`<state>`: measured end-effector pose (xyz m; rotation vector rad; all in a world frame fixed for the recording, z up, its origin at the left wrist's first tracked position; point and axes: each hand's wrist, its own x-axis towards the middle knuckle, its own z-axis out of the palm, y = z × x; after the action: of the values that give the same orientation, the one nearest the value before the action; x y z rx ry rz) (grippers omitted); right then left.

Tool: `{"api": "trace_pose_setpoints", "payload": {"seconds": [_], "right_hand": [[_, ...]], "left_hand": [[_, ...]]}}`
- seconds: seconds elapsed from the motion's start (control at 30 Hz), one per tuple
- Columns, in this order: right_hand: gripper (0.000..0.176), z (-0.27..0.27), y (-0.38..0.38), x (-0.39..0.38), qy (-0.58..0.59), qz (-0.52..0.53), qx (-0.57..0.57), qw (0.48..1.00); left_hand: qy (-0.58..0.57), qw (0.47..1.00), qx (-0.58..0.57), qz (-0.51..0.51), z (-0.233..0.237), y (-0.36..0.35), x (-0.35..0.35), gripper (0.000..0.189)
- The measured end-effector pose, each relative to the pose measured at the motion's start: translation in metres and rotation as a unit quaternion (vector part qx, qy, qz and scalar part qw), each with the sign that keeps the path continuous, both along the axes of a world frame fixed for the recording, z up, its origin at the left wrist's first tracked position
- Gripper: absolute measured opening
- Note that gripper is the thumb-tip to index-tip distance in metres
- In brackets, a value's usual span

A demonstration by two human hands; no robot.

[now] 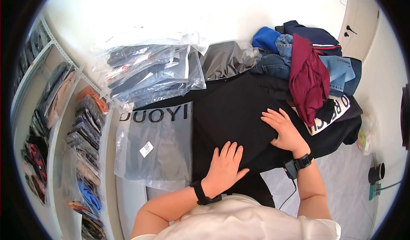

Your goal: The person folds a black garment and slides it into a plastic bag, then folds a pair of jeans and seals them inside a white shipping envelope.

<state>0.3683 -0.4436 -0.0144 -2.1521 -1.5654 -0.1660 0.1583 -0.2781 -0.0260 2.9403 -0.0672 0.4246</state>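
Note:
A black folded garment (230, 116) lies flat in front of me; its exact kind cannot be made out. My left hand (223, 167) rests flat on its near edge with the fingers stretched out. On its right side lies my right hand (284, 131), palm down, fingers extended. Against the garment's left side lies a clear plastic bag (171, 154) with large dark letters across its top and a small white label (146, 149). Both wrists wear black bands, and a cable runs from the right one.
Bagged clothes (149, 73) are piled at the back left, beside a dark bagged item (226, 60). A heap with jeans (273, 64) and a maroon garment (307, 77) sits at the back right. Shelves of packed clothes (87, 129) stand left. A black cup (376, 173) is far right.

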Motion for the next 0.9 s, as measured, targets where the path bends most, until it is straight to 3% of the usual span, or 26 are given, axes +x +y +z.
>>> {"api": "trace_pose_setpoints", "payload": {"seconds": [0.17, 0.37, 0.53, 0.6, 0.67, 0.73, 0.83, 0.9], "right_hand": [[0.073, -0.006, -0.001, 0.007, 0.029, 0.001, 0.014, 0.999], [0.069, 0.002, 0.002, 0.018, -0.008, 0.030, -0.017, 0.999], [0.053, 0.063, -0.014, -0.003, -0.138, 0.008, 0.094, 0.986], [0.049, 0.085, -0.030, -0.023, -0.143, 0.000, 0.070, 0.987], [0.048, 0.089, -0.046, -0.037, -0.056, 0.032, -0.045, 0.997], [0.044, 0.084, -0.052, -0.045, -0.011, 0.057, -0.065, 0.996], [0.043, 0.082, -0.051, -0.046, 0.053, 0.048, -0.151, 0.986], [0.040, 0.086, -0.036, -0.034, 0.069, 0.038, -0.135, 0.988]], "left_hand": [[-0.024, 0.999, 0.008, 0.044, -0.009, 0.000, 0.006, 0.058], [-0.024, 0.995, -0.093, 0.032, 0.015, 0.024, 0.013, 0.049], [-0.136, 0.986, -0.092, 0.013, 0.061, 0.018, 0.000, 0.049], [-0.096, 0.986, -0.138, 0.007, 0.072, 0.013, -0.014, 0.044], [-0.063, 0.982, -0.177, 0.006, 0.066, 0.009, -0.029, 0.040], [0.107, 0.961, -0.257, 0.000, 0.062, 0.010, -0.041, 0.038], [0.125, 0.939, -0.319, 0.010, 0.059, 0.024, -0.041, 0.034], [0.089, 0.909, -0.406, 0.020, 0.055, 0.039, -0.031, 0.032]]}}
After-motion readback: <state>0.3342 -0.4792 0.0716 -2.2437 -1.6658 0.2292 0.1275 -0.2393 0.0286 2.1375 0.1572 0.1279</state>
